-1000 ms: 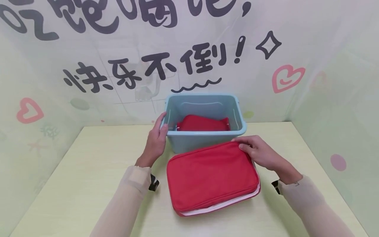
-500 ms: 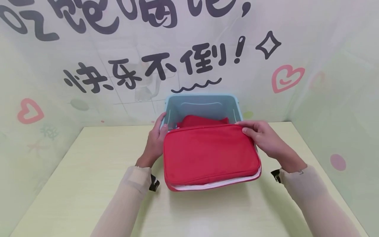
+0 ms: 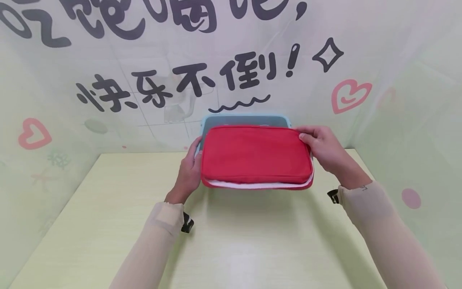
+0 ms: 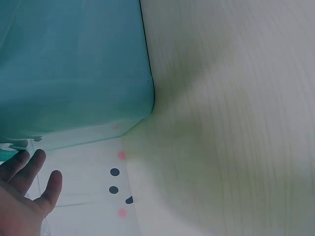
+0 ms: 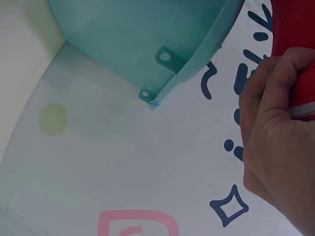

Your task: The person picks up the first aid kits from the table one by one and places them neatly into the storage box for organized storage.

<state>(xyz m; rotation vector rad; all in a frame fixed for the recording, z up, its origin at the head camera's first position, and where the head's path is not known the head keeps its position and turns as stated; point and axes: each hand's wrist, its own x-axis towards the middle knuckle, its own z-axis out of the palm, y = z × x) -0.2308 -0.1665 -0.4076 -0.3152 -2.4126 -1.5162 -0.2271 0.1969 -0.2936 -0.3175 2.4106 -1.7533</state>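
Observation:
A rectangular red fabric zip bag (image 3: 256, 154) with a white zip edge hangs over the light-blue plastic bin (image 3: 246, 120) in the head view. My right hand (image 3: 325, 150) pinches the bag's far right corner, thumb on top. In the right wrist view, the right hand (image 5: 280, 142) grips the bag (image 5: 295, 27) above the bin's rim (image 5: 209, 49). My left hand (image 3: 188, 172) holds the bin's left side near the front corner. Fingers of the left hand (image 4: 24, 194) reach the bin wall (image 4: 74, 64) in the left wrist view. The bag hides most of the bin and its inside.
The bin stands on a pale wood-grain table (image 3: 238, 241), close to the back wall. Printed cloth walls (image 3: 361, 52) with dark lettering and pink hearts enclose the table at the back and both sides.
My right hand has lifted the red zip bag from in front of the bin up and forward over it, levelling it. It now covers the red item seen inside earlier. The left hand stays put.

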